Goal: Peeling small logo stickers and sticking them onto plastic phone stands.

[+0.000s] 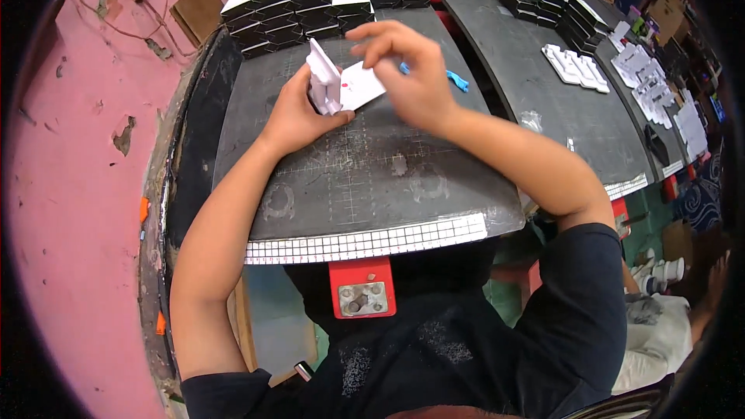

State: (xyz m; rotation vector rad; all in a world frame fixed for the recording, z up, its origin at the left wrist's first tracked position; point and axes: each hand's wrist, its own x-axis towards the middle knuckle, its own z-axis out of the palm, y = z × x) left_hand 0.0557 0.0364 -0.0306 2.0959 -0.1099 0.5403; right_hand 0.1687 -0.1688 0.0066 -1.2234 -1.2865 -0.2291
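Observation:
My left hand (299, 112) is closed around a white folded card insert (324, 77), standing it on edge with its cut-outs and folds toward me. Joined to it or right beside it, I cannot tell which, a flat white panel (363, 87) with a small red dot lies on the dark table (341, 178). Over that panel, my right hand (407, 74) is raised with bent fingers spread apart, and no object shows in it. A small blue item (458, 81) lies behind my right wrist, partly hidden.
Black-sided boxes with white tops (295, 0) are stacked at the table's far end. On the adjoining table to the right are more boxes (551, 4) and white inserts (574, 68). A white gridded strip (365, 244) runs along the front edge. A pink wall (77, 186) stands left.

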